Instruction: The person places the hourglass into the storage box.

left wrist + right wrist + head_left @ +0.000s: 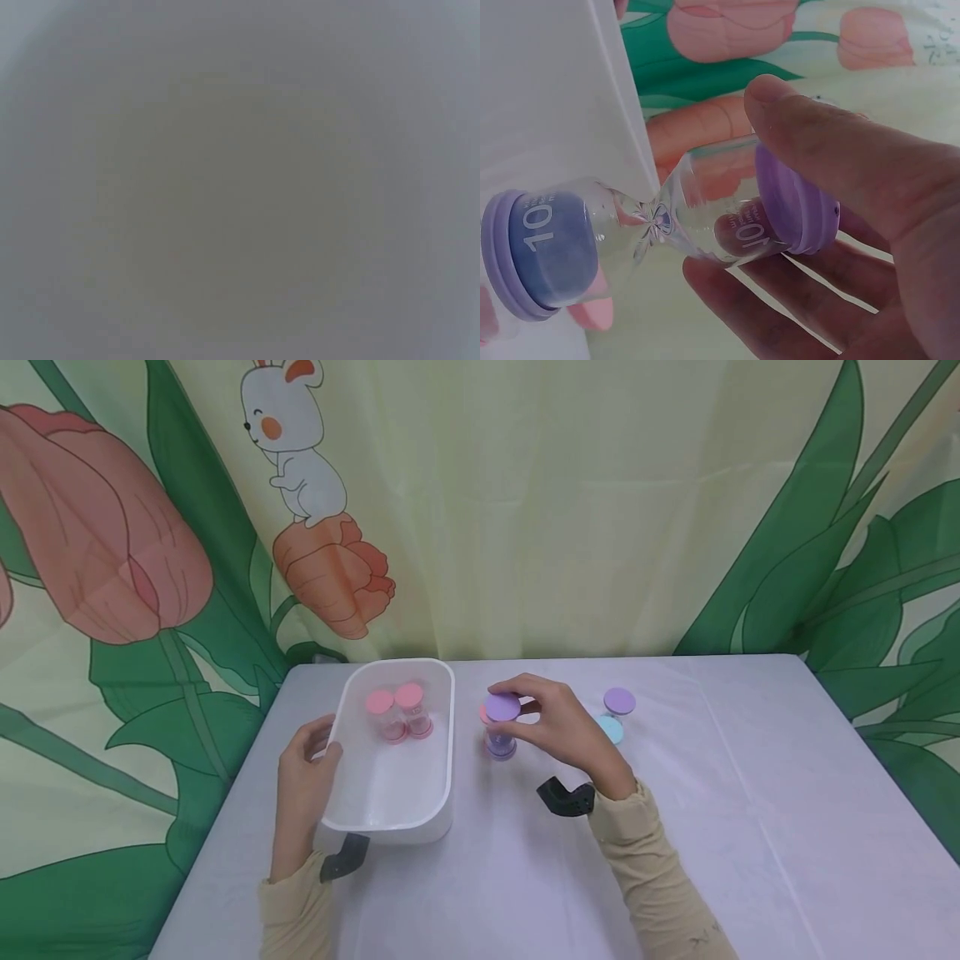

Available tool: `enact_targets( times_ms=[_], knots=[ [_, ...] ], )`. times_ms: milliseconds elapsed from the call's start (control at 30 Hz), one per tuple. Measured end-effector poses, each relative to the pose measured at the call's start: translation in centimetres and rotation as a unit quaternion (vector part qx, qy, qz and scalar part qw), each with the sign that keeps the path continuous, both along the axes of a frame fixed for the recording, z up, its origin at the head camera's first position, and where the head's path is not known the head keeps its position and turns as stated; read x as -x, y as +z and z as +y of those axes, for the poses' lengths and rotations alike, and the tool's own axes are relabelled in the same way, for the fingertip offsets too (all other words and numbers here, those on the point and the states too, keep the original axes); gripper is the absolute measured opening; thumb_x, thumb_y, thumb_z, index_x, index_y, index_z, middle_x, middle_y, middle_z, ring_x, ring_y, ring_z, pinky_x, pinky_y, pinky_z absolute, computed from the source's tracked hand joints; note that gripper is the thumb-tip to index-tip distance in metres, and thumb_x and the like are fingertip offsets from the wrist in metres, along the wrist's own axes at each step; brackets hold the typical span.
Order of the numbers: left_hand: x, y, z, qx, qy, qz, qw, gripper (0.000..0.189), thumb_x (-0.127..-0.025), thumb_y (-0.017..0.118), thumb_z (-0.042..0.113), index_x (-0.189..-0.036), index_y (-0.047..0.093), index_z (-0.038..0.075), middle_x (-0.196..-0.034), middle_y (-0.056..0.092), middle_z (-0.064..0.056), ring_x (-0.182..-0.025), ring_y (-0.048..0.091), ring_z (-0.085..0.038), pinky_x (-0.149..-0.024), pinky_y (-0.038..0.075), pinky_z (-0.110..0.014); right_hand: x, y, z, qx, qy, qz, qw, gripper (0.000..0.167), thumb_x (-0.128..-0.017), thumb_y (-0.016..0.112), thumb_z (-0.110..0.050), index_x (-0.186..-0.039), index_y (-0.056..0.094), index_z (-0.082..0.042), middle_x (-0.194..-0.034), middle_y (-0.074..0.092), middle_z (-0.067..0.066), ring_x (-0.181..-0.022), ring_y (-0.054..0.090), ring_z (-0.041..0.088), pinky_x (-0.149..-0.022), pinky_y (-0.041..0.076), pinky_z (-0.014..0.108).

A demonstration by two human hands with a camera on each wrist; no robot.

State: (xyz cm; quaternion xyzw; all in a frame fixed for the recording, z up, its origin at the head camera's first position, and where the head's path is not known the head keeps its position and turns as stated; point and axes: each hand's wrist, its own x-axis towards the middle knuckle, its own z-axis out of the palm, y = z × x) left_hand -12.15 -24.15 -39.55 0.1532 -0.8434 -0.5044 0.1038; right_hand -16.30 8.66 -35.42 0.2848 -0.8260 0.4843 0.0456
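Note:
My right hand (551, 718) holds a sand timer (502, 708) by its purple top cap, between thumb and fingers. In the right wrist view this clear timer (660, 217) bears the number 10 and has bluish-purple sand in the end away from the hand. Partly hidden behind it is a pink-capped sand timer (483, 713). My left hand (306, 777) rests against the left side of a white plastic bin (386, 835), thumb near the rim. Two pink sand timers (381, 703) stand together in the bin. The left wrist view is a grey blur.
Right of my right hand stand a purple-capped sand timer (619, 700) and a light-blue-capped one (611, 729), partly hidden by the hand. A white cloth covers the table (750, 827). Behind it hangs a printed curtain (525, 510) with tulips and a rabbit.

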Motion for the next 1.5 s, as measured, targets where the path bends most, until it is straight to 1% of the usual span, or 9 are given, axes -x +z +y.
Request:
enact_targets(
  times_ms=[367, 600, 767, 1000, 1200, 1400, 1500],
  knots=[
    [0.1, -0.3, -0.2, 0.002, -0.001, 0.005, 1.0, 0.043, -0.098, 0.051, 0.015, -0.14, 0.054, 0.013, -0.135, 0.06, -0.015, -0.109, 0.066, -0.037, -0.086, 0.057, -0.054, 0.5, 1.6, -1.0, 0.01, 0.017, 0.022, 0.9995, 0.042, -0.078, 0.084, -0.014, -0.117, 0.069, -0.007, -0.11, 0.07, 0.003, -0.097, 0.064, 0.014, -0.085, 0.058, 0.03],
    [0.1, -0.3, -0.2, -0.002, -0.003, 0.007, 1.0, 0.042, -0.098, 0.051, 0.014, -0.14, 0.054, 0.012, -0.135, 0.06, -0.015, -0.112, 0.064, -0.036, -0.089, 0.055, -0.055, 0.7, 2.7, -1.7, 0.024, 0.018, 0.044, 0.9986, 0.042, -0.077, 0.084, -0.011, -0.116, 0.07, -0.004, -0.112, 0.071, 0.005, -0.099, 0.065, 0.014, -0.083, 0.058, 0.027],
    [0.1, -0.3, -0.2, -0.002, -0.003, 0.008, 1.0, 0.042, -0.098, 0.051, 0.015, -0.14, 0.054, 0.012, -0.135, 0.059, -0.015, -0.113, 0.063, -0.036, -0.09, 0.055, -0.055, 1.0, 3.5, -2.4, 0.027, 0.024, 0.051, 0.998, 0.041, -0.077, 0.084, -0.012, -0.115, 0.07, -0.005, -0.109, 0.07, 0.003, -0.097, 0.064, 0.013, -0.083, 0.058, 0.027],
    [0.1, -0.2, -0.1, -0.002, -0.001, 0.007, 1.0, 0.043, -0.097, 0.051, 0.014, -0.14, 0.054, 0.012, -0.135, 0.059, -0.015, -0.113, 0.063, -0.036, -0.09, 0.055, -0.055, 1.3, 3.7, -3.7, 0.051, 0.043, 0.045, 0.9968, 0.04, -0.078, 0.084, -0.013, -0.114, 0.07, -0.006, -0.108, 0.07, 0.002, -0.097, 0.065, 0.012, -0.083, 0.058, 0.025],
    [0.2, -0.1, -0.1, -0.003, -0.001, 0.007, 1.0, 0.043, -0.097, 0.051, 0.014, -0.14, 0.054, 0.012, -0.136, 0.059, -0.015, -0.114, 0.062, -0.034, -0.091, 0.055, -0.054, 1.8, 3.6, -4.7, 0.062, 0.053, 0.031, 0.9962, 0.04, -0.078, 0.083, -0.012, -0.115, 0.07, -0.004, -0.11, 0.069, 0.004, -0.097, 0.064, 0.013, -0.083, 0.058, 0.025],
    [0.2, -0.2, -0.2, -0.004, -0.002, 0.01, 0.9999, 0.043, -0.097, 0.051, 0.014, -0.14, 0.054, 0.013, -0.135, 0.06, -0.014, -0.112, 0.063, -0.034, -0.091, 0.055, -0.054, 2.0, 3.5, -5.9, 0.063, 0.063, 0.023, 0.9958, 0.04, -0.08, 0.082, -0.013, -0.116, 0.069, -0.004, -0.109, 0.068, 0.003, -0.098, 0.064, 0.012, -0.084, 0.058, 0.028],
    [0.1, -0.2, -0.2, -0.006, -0.001, 0.006, 1.0, 0.043, -0.098, 0.051, 0.015, -0.14, 0.054, 0.013, -0.135, 0.06, -0.014, -0.111, 0.064, -0.034, -0.09, 0.055, -0.054, 2.1, 3.5, -6.5, 0.062, 0.069, 0.021, 0.9955, 0.039, -0.08, 0.082, -0.014, -0.116, 0.069, -0.004, -0.108, 0.068, 0.003, -0.097, 0.063, 0.012, -0.084, 0.058, 0.03]
  ],
)
